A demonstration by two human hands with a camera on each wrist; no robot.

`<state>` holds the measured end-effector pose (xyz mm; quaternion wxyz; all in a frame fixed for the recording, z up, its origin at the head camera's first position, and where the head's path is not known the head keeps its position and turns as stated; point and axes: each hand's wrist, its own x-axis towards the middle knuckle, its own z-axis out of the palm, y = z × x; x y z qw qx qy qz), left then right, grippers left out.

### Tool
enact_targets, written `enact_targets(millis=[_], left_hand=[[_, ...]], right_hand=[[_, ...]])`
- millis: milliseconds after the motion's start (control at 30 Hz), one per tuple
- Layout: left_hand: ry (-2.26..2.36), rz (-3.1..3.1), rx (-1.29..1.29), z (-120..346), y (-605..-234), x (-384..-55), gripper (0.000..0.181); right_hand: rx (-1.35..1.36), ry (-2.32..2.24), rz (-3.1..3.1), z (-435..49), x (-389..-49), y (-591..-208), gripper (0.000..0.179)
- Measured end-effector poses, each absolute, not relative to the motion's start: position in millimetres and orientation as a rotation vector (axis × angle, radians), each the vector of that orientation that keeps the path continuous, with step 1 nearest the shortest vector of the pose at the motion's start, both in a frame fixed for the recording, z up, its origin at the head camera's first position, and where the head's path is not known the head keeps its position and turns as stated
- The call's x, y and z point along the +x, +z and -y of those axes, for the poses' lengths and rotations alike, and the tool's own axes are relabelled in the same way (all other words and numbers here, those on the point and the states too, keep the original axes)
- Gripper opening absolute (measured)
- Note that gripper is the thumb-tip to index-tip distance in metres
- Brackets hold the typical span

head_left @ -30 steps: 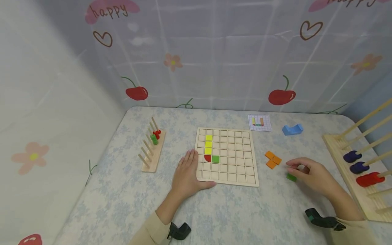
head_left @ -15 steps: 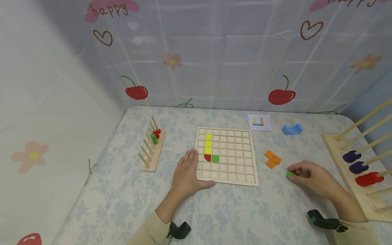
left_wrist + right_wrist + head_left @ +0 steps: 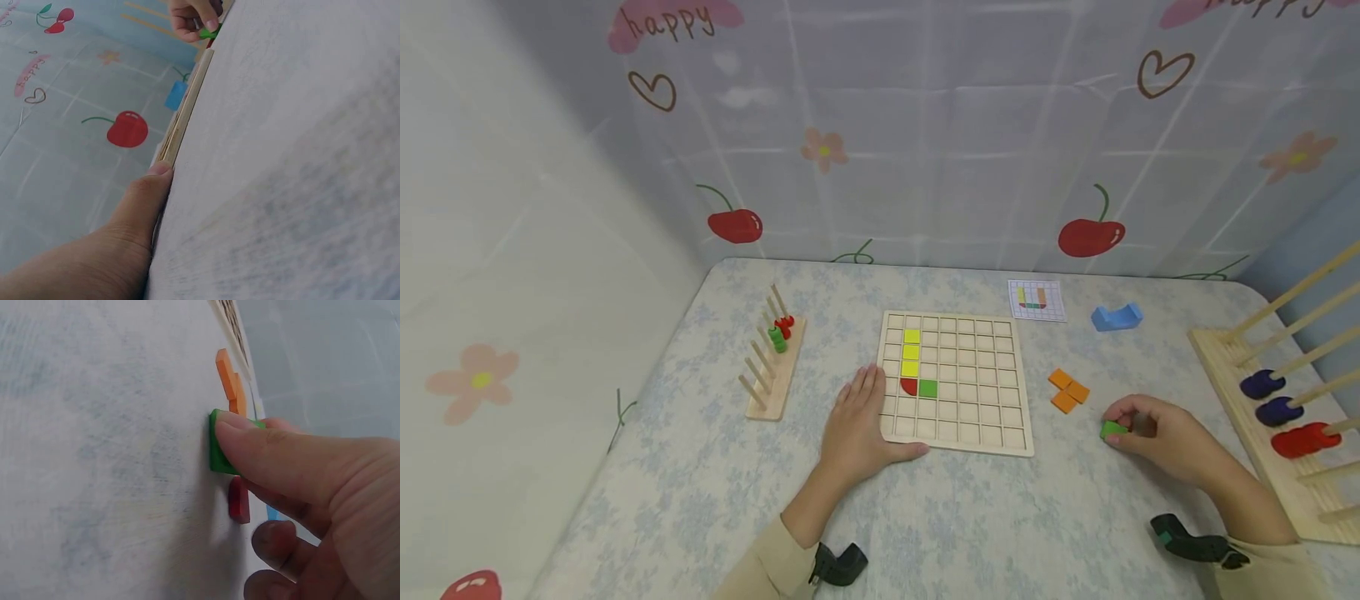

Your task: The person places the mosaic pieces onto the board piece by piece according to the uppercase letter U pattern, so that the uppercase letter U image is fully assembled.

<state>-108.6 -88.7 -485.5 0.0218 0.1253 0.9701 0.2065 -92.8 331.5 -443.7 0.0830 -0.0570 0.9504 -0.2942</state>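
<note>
My right hand (image 3: pixel 1165 433) pinches a green square tile (image 3: pixel 219 447) between thumb and fingers, close over the table right of the board. Beneath that hand, a red piece (image 3: pixel 239 500) shows in the right wrist view. My left hand (image 3: pixel 856 425) lies with straight fingers along the left edge of the wooden grid board (image 3: pixel 973 408), thumb at its front edge. In the board's cells lie several yellow tiles (image 3: pixel 911 352) in a column, a red quarter-round tile (image 3: pixel 909 387) below them, and a green tile (image 3: pixel 928 389) beside it. Orange tiles (image 3: pixel 1060 379) lie between board and right hand.
A pattern card (image 3: pixel 1037 301) lies behind the board, with a blue curved block (image 3: pixel 1117 317) to its right. A small peg rack (image 3: pixel 786 375) with red and green beads stands at left. A larger peg rack (image 3: pixel 1217 367) with blue and red beads stands at far right.
My right hand has lowered its fingers onto the green tile, pinched it and tilted it slightly up. My left hand has stayed at the board.
</note>
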Motion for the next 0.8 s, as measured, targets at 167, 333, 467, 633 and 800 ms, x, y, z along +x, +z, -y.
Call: enact_targets(millis=[167, 333, 467, 633, 800], left_hand=[[0.661, -2.997, 0.386, 87.9, -484.7, -108.1, 0.134], [0.668, -2.985, 0.377, 87.8, -484.9, -108.5, 0.134], [0.668, -2.991, 0.380, 88.1, -485.2, -108.4, 0.133], [0.655, -2.999, 0.387, 88.2, -485.9, -108.6, 0.134], [0.657, -3.005, 0.392, 87.8, -485.7, -108.3, 0.133]], right_hand=[[-0.185, -0.904, -2.801, -330.3, -96.2, -439.8, 0.018], [-0.204, -0.901, -2.818, -322.5, -104.0, -437.5, 0.017], [-0.245, -0.950, -2.830, -309.3, -111.5, -435.7, 0.017], [-0.284, -1.031, -2.798, -290.9, -122.2, -433.9, 0.017], [-0.315, -1.113, -2.731, -269.6, -134.7, -436.5, 0.016]])
